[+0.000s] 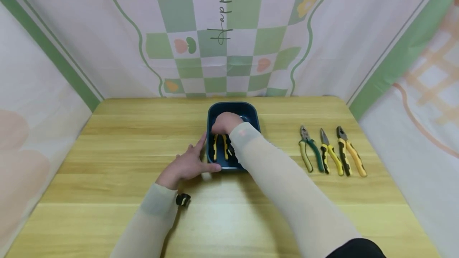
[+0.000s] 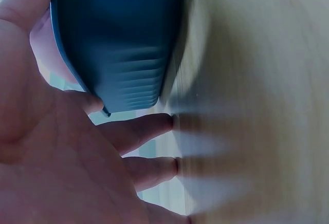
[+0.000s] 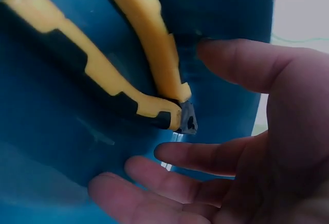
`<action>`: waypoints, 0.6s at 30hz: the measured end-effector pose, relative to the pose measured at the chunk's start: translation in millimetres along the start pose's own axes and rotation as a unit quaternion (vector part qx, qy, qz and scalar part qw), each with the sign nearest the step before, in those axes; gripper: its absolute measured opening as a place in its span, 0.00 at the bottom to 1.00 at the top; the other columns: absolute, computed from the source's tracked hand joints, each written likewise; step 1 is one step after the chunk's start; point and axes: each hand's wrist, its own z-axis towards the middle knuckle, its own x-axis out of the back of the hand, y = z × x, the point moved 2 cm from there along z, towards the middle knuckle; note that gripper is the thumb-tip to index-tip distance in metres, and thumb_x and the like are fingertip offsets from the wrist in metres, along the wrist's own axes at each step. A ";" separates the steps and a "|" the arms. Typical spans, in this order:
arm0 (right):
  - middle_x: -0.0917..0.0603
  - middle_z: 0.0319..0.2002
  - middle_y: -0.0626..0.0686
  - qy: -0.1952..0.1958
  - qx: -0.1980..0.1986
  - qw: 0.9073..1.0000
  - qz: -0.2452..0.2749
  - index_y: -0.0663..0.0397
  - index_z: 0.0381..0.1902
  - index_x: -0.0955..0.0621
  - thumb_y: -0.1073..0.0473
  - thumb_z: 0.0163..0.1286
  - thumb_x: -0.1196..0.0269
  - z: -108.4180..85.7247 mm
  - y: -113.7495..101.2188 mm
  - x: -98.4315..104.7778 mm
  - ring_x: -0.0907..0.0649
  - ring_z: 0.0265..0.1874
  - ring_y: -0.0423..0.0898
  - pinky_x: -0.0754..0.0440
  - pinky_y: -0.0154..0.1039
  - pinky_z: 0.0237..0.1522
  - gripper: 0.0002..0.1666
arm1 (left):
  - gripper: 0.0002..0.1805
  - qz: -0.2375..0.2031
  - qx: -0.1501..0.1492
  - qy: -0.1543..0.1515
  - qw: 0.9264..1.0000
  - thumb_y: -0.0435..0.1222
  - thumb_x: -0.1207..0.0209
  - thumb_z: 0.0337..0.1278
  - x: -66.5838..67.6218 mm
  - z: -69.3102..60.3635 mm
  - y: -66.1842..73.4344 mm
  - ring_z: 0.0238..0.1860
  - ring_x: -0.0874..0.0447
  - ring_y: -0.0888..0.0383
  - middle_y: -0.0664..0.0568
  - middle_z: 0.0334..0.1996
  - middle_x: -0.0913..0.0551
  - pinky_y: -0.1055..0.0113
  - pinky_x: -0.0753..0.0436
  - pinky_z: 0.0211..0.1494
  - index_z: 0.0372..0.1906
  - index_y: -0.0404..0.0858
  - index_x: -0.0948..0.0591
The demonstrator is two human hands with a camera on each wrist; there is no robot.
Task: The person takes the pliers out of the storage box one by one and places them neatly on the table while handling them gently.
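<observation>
A dark blue tray (image 1: pixel 211 108) with rounded corners stands at the far middle of the table. Yellow-and-black-handled pliers (image 3: pixel 113 75) lie in it, their metal head near my right hand (image 3: pixel 288 147). The right hand (image 1: pixel 227 122) reaches down into the tray, fingers loosely spread around the pliers' head with a visible gap. Against the tray's left side, my left hand (image 1: pixel 188 164) has its thumb at the near rim. In the left wrist view its fingers (image 2: pixel 136 131) are extended, with tips on the table. Another bit of yellow and black shows beside the right sleeve, mostly hidden.
To the right lie three pliers in a row: green-handled pliers (image 1: pixel 306 150), needle-nose pliers (image 1: pixel 330 152) with yellow-and-black handles, and larger yellow-and-black pliers (image 1: pixel 349 152). A patterned cloth (image 1: pixel 226 31) hangs behind the wooden table (image 1: pixel 125 150).
</observation>
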 end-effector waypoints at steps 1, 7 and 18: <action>0.17 0.33 0.52 0.007 -0.002 1.000 -0.007 0.55 0.38 0.12 0.44 0.72 0.41 -0.5 -1.1 -1.2 0.20 0.32 0.49 0.24 0.40 0.36 0.22 | 0.63 0.000 0.001 0.000 1.000 0.64 0.32 0.48 0.1 -0.2 0.1 0.77 0.61 0.39 0.44 0.77 0.46 0.31 0.64 0.69 0.79 0.64 0.64; 0.18 0.30 0.51 0.029 -0.020 0.998 -0.043 0.53 0.32 0.13 0.46 0.73 0.42 -2.2 -5.8 -7.6 0.19 0.28 0.47 0.23 0.38 0.33 0.19 | 0.63 0.005 0.000 0.000 1.000 0.64 0.32 0.49 0.5 -0.6 0.6 0.76 0.60 0.38 0.45 0.77 0.46 0.32 0.63 0.70 0.79 0.65 0.64; 0.19 0.37 0.53 0.017 -0.055 0.996 -0.069 0.52 0.38 0.15 0.50 0.74 0.43 7.5 -7.8 -12.1 0.20 0.31 0.48 0.23 0.39 0.35 0.15 | 0.64 -0.007 -0.007 -0.003 1.000 0.64 0.32 0.48 0.6 0.2 -0.1 0.77 0.63 0.40 0.47 0.77 0.45 0.32 0.64 0.70 0.79 0.63 0.63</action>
